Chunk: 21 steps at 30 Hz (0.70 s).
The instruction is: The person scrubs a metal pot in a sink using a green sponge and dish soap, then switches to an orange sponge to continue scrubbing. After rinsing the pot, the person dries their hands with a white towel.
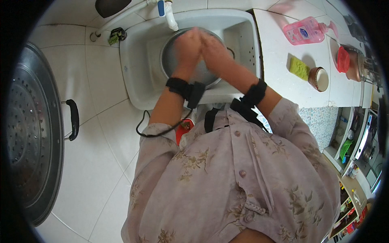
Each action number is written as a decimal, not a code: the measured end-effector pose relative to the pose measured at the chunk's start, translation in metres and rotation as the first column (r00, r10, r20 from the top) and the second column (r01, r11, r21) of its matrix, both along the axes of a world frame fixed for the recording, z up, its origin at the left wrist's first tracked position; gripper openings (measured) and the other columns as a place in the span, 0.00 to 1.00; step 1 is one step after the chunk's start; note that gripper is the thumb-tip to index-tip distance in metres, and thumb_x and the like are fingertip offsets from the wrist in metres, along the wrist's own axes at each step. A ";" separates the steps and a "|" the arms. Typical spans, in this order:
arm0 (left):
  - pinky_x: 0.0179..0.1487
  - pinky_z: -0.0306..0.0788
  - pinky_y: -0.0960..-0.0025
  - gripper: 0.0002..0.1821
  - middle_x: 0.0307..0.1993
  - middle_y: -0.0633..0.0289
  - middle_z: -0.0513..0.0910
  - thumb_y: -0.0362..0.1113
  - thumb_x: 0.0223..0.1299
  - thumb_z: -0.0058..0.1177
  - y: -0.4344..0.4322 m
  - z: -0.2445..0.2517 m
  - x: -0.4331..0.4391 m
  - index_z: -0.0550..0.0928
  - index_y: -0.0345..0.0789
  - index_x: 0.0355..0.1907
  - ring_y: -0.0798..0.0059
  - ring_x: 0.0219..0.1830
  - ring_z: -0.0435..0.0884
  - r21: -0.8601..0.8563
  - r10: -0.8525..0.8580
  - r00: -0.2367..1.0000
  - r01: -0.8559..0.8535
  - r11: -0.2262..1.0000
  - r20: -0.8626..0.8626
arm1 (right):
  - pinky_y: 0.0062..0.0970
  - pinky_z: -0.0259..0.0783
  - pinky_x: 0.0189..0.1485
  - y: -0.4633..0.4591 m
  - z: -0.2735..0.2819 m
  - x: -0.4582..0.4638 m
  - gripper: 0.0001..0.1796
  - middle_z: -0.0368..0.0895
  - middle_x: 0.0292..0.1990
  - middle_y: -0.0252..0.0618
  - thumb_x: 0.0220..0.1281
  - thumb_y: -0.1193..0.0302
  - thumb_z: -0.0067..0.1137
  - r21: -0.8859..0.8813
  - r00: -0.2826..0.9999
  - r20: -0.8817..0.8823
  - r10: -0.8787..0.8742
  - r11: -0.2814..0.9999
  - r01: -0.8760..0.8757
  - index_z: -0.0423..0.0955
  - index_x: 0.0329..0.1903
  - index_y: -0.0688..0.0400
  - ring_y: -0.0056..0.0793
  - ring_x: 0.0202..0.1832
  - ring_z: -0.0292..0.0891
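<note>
My left hand (188, 45) and my right hand (211, 45) meet over a round metal basin (170, 56) that stands in the white sink (146, 63). Both hands are blurred, with palms and fingers pressed together or overlapping, so whether anything lies between them is hidden. A white tap with a blue lever (170, 18) is just beyond the fingertips; no water stream is discernible. Black straps with small devices circle both wrists.
On the white counter at the right are a pink soap pump bottle (305, 31), a yellow-green sponge (299, 68), a small brown-rimmed bowl (322, 79) and a red item (343, 59). A large perforated metal steamer pan (59, 121) with a black handle is at the far left.
</note>
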State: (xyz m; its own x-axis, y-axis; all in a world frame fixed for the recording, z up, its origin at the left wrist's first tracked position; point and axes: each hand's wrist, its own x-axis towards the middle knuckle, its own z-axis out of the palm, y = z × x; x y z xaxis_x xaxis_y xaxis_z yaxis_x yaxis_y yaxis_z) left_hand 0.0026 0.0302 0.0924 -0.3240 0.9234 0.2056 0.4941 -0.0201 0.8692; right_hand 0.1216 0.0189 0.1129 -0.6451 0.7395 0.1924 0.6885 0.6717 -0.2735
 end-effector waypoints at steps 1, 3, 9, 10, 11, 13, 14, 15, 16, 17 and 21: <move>0.24 0.64 0.67 0.21 0.16 0.59 0.74 0.46 0.61 0.45 0.005 -0.024 -0.024 0.75 0.34 0.17 0.72 0.18 0.70 -0.054 0.008 0.926 0.013 0.998 0.378 | 0.28 0.56 0.62 -0.007 0.004 -0.001 0.27 0.66 0.56 0.41 0.57 0.70 0.46 -0.041 0.990 -0.114 0.083 0.995 -0.088 0.58 0.61 0.58 0.36 0.62 0.58; 0.24 0.62 0.70 0.23 0.16 0.64 0.73 0.48 0.62 0.43 0.005 -0.028 -0.032 0.73 0.34 0.16 0.80 0.19 0.67 -0.086 0.034 0.660 0.047 0.995 0.751 | 0.29 0.58 0.61 -0.008 0.037 -0.003 0.24 0.70 0.53 0.40 0.59 0.67 0.43 -0.620 0.773 -0.613 -0.163 0.706 -0.342 0.60 0.59 0.60 0.34 0.58 0.64; 0.24 0.58 0.77 0.23 0.17 0.73 0.67 0.50 0.64 0.41 -0.020 0.036 0.005 0.68 0.38 0.16 0.85 0.21 0.60 -0.091 0.053 0.633 0.028 0.995 0.773 | 0.23 0.64 0.48 0.011 0.018 0.017 0.23 0.75 0.37 0.37 0.64 0.55 0.38 -0.815 0.258 -0.565 -0.784 0.482 -0.321 0.71 0.46 0.62 0.23 0.38 0.70; 0.24 0.59 0.77 0.22 0.18 0.73 0.66 0.49 0.65 0.40 -0.022 0.037 0.006 0.68 0.38 0.17 0.85 0.20 0.60 -0.071 0.014 0.684 0.055 0.996 0.730 | 0.21 0.64 0.46 0.012 0.016 0.018 0.23 0.75 0.35 0.37 0.65 0.56 0.38 -0.793 0.296 -0.609 -0.735 0.570 -0.215 0.72 0.43 0.63 0.22 0.37 0.69; 0.25 0.59 0.78 0.21 0.18 0.73 0.65 0.49 0.65 0.39 -0.023 0.039 0.007 0.67 0.39 0.19 0.85 0.20 0.60 -0.052 -0.026 0.730 0.084 0.995 0.683 | 0.20 0.64 0.45 0.013 0.014 0.020 0.23 0.75 0.33 0.37 0.65 0.56 0.39 -0.750 0.341 -0.644 -0.685 0.652 -0.110 0.73 0.39 0.64 0.21 0.36 0.68; 0.24 0.58 0.77 0.24 0.17 0.73 0.64 0.49 0.65 0.40 -0.025 0.047 0.016 0.66 0.37 0.16 0.86 0.21 0.59 0.012 -0.042 0.806 0.043 0.999 0.591 | 0.20 0.64 0.42 0.002 0.018 0.015 0.24 0.73 0.30 0.34 0.65 0.54 0.39 -0.787 0.254 -0.614 -0.747 0.605 -0.122 0.73 0.34 0.63 0.20 0.34 0.67; 0.23 0.57 0.76 0.25 0.17 0.73 0.63 0.50 0.65 0.40 -0.025 0.052 0.021 0.66 0.36 0.15 0.86 0.21 0.58 0.045 -0.047 0.840 0.026 0.999 0.541 | 0.20 0.63 0.41 -0.003 0.019 0.013 0.25 0.72 0.28 0.33 0.65 0.53 0.39 -0.803 0.210 -0.595 -0.776 0.582 -0.129 0.73 0.31 0.63 0.19 0.33 0.66; 0.23 0.58 0.75 0.24 0.16 0.72 0.65 0.48 0.64 0.41 -0.026 0.058 0.024 0.67 0.35 0.15 0.84 0.20 0.60 0.084 -0.060 0.869 0.022 0.996 0.491 | 0.20 0.63 0.40 -0.004 0.021 0.012 0.24 0.71 0.27 0.32 0.65 0.53 0.39 -0.816 0.168 -0.578 -0.799 0.561 -0.137 0.73 0.31 0.63 0.19 0.32 0.65; 0.23 0.58 0.74 0.24 0.15 0.70 0.66 0.47 0.64 0.41 -0.027 0.064 0.027 0.67 0.34 0.15 0.83 0.18 0.61 0.123 -0.072 0.896 0.020 0.992 0.439 | 0.20 0.63 0.38 -0.004 0.023 0.012 0.24 0.70 0.26 0.31 0.65 0.53 0.40 -0.828 0.125 -0.558 -0.820 0.541 -0.145 0.72 0.30 0.62 0.19 0.31 0.65; 0.23 0.59 0.72 0.23 0.15 0.69 0.67 0.46 0.64 0.42 -0.029 0.068 0.030 0.68 0.33 0.15 0.81 0.17 0.62 0.162 -0.082 0.919 0.020 0.987 0.385 | 0.20 0.63 0.36 -0.004 0.026 0.013 0.24 0.70 0.25 0.29 0.65 0.53 0.40 -0.840 0.083 -0.536 -0.840 0.521 -0.154 0.71 0.30 0.62 0.18 0.30 0.64; 0.23 0.60 0.69 0.20 0.14 0.57 0.64 0.41 0.63 0.40 -0.037 0.061 0.044 0.69 0.30 0.18 0.72 0.17 0.62 0.316 -0.176 0.981 0.192 0.929 -0.081 | 0.20 0.63 0.34 -0.004 0.027 0.022 0.21 0.70 0.24 0.29 0.66 0.55 0.41 -0.783 0.187 -0.621 -0.761 0.612 -0.110 0.71 0.31 0.60 0.17 0.28 0.64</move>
